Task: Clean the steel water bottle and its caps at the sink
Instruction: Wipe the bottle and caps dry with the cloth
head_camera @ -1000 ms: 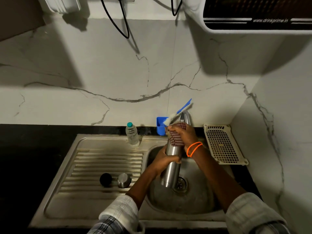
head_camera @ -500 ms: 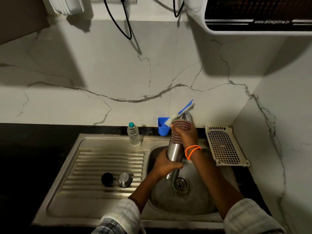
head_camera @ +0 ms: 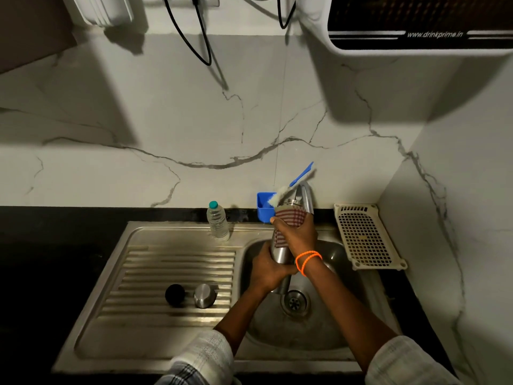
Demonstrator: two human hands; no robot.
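Head view, steel bottle [head_camera: 279,252] upright, checked cloth [head_camera: 290,216] wrapped round top

Steel drainboard [head_camera: 133,323] with black cap [head_camera: 175,294], steel cap [head_camera: 205,295], plastic bottle [head_camera: 218,221]

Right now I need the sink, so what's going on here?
A person is wiping the steel water bottle over the sink basin. The left hand grips its lower body, and the right hand holds a checked cloth around its upper part. The black cap and the steel cap sit on the drainboard.
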